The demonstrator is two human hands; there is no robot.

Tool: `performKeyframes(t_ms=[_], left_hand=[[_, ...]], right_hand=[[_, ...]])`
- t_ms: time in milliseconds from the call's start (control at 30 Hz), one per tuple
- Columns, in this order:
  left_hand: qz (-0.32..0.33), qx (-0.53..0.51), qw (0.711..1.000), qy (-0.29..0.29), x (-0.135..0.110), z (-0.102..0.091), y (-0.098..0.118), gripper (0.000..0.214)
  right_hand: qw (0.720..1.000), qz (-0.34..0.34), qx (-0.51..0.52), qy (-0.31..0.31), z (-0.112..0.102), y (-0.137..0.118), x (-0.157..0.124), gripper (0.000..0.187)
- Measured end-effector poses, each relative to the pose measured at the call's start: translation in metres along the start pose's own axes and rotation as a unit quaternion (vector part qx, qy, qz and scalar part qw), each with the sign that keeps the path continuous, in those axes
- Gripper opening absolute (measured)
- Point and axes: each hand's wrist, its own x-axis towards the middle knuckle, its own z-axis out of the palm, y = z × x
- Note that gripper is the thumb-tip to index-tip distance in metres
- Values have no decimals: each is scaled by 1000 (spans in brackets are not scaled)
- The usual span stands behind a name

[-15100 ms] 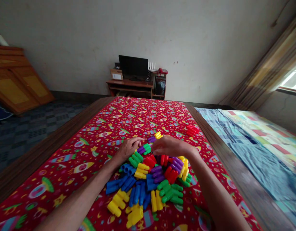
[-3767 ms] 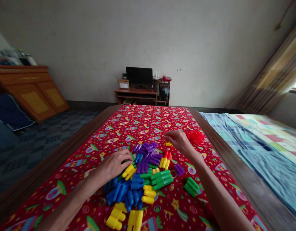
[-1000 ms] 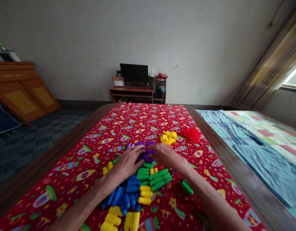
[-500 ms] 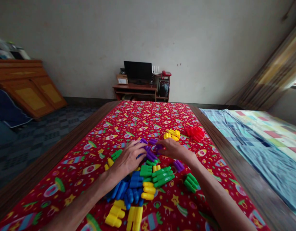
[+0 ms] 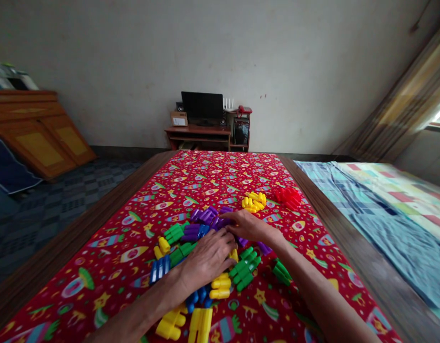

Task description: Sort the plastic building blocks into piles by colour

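Observation:
A pile of plastic building blocks lies on a red patterned cloth [image 5: 212, 181]. My left hand [image 5: 213, 251] is over the middle of the pile, its fingers bent down and close together. Whatever is under them is hidden. To its upper right, my right hand [image 5: 249, 226] has its thumb and fingers closed around part of the purple blocks [image 5: 205, 215]. Around my left hand are green blocks [image 5: 245, 269], blue blocks [image 5: 159, 269] and yellow blocks [image 5: 220, 286]. One purple block [image 5: 264, 248] shows partly behind my right wrist.
A small yellow group [image 5: 254, 202] and a red group [image 5: 289, 198] of blocks sit farther back on the right. More yellow blocks [image 5: 199, 326] lie at the near side. A single green block [image 5: 281, 272] rests beside my right forearm. Beyond the table's right edge is a bed [image 5: 394, 205].
My left hand has moved right and nearer to me, uncovering purple, blue and green blocks on the left. The large green blocks have turned. My right hand has shifted slightly left and down.

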Motion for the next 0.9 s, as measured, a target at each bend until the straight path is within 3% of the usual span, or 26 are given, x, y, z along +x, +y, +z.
performKeyframes(t_ms=[100, 200, 267, 367, 467, 567, 633, 700, 767, 900], left_hand=[[-62, -52, 997, -1, 8, -8, -3, 12], [-182, -136, 971, 69, 15, -18, -15, 13], [-239, -215, 939, 122, 17, -23, -25, 20], [-269, -326, 890, 170, 17, -27, -35, 32], [-257, -386, 867, 182, 17, -24, -37, 35], [-228, -371, 875, 212, 17, -18, -36, 35], [-208, -329, 892, 229, 18, -16, -36, 32], [-187, -297, 910, 222, 18, -14, -36, 29], [-163, -274, 924, 209, 18, -14, -36, 26], [-118, -217, 945, 213, 17, -16, -34, 24]], right_hand=[[999, 16, -27, 31, -7, 0, -3, 35], [998, 5, -8, 65, -18, -5, -5, 28], [998, -30, 47, 40, -22, -14, -6, 30], [996, -52, 77, 14, -22, -26, -4, 28], [998, -23, 21, 48, -19, -22, -1, 16], [986, 44, -33, 158, -22, 3, -1, 14], [958, 98, -76, 259, -29, 26, -4, 18], [933, 132, -115, 314, -34, 46, -6, 24], [928, 156, -144, 307, -37, 58, -6, 28], [941, 178, -198, 209, -35, 61, -5, 27]])
